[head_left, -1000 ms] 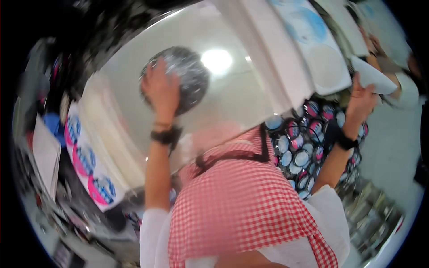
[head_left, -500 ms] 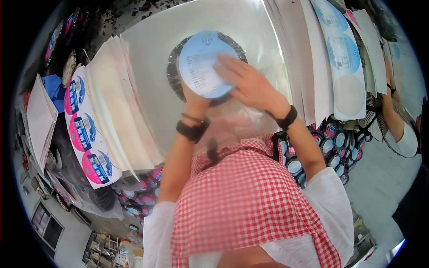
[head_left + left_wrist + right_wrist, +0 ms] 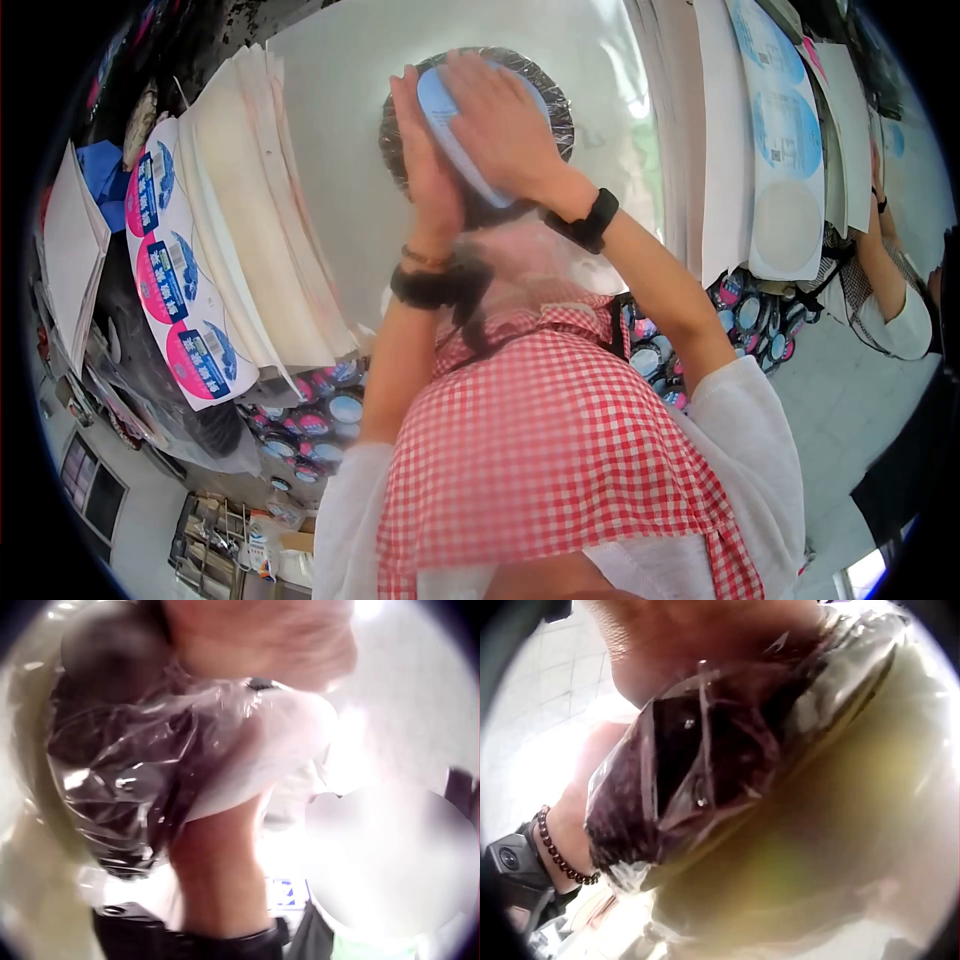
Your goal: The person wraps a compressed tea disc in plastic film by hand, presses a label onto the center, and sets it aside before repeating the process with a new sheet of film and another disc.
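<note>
A dark round disc [image 3: 562, 125] wrapped in clear plastic lies on the shiny work surface, a round pale-blue label [image 3: 440, 105] on its top. My right hand [image 3: 505, 130] lies flat over the label with straight fingers and covers most of it. Along the left part of the disc, my left hand [image 3: 428, 165] is held with straight fingers beside the label's edge. In the left wrist view the plastic-wrapped disc [image 3: 112, 780] is tilted close up, with the label's white underside [image 3: 277, 742] above the right forearm. Its creased wrap [image 3: 697, 772] fills the right wrist view's middle.
To the left stand layered cream sheets [image 3: 235, 200] and a strip of pink-and-blue labels [image 3: 170, 275]. At right are a strip of blue round labels [image 3: 785, 130] and white sheets [image 3: 715, 130]. Many wrapped discs [image 3: 320, 420] lie below the surface; another person's arm [image 3: 880, 270] shows at far right.
My right hand came from the right with the blue label to the disc. Since half a second ago it has spread flat over the label, while my left hand has shifted to the label's left edge.
</note>
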